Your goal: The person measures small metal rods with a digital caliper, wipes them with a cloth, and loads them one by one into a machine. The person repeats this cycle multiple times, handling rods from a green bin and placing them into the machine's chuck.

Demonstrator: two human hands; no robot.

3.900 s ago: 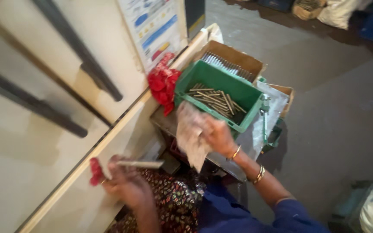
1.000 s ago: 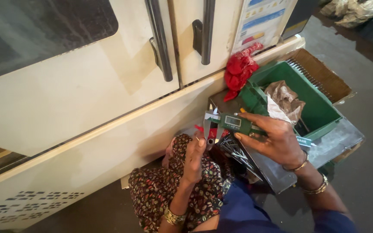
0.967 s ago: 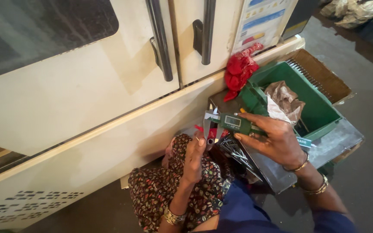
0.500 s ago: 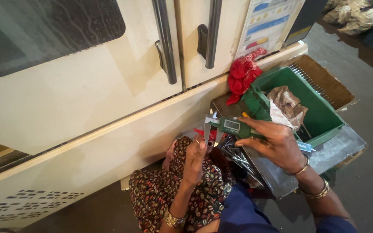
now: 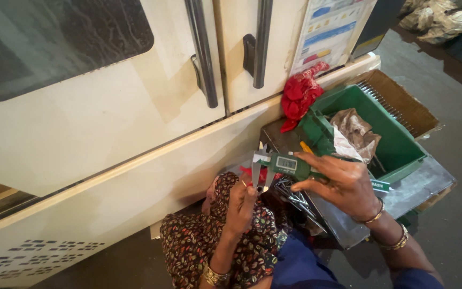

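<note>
My right hand (image 5: pixel 343 184) grips a green digital caliper (image 5: pixel 290 165) by its body, jaws pointing down to the left. My left hand (image 5: pixel 241 206) pinches a small metal pin (image 5: pixel 260 188) between the caliper jaws, just above my patterned lap. A red piece (image 5: pixel 255 174) shows behind the jaws. Both wrists wear gold bangles.
A cream machine cabinet with dark handles (image 5: pixel 204 53) fills the left and top. To the right sits a green plastic bin (image 5: pixel 397 139) holding a crumpled plastic bag (image 5: pixel 356 134), with a red cloth (image 5: pixel 300 96) beside it. A metal tray (image 5: pixel 348 225) holds several pins (image 5: pixel 295 195); cardboard box (image 5: pixel 402 99) behind.
Earlier my right hand held the bag at the bin and my left a pin. Now the right holds the caliper and the left sets the pin in its jaws; the view rose slightly.
</note>
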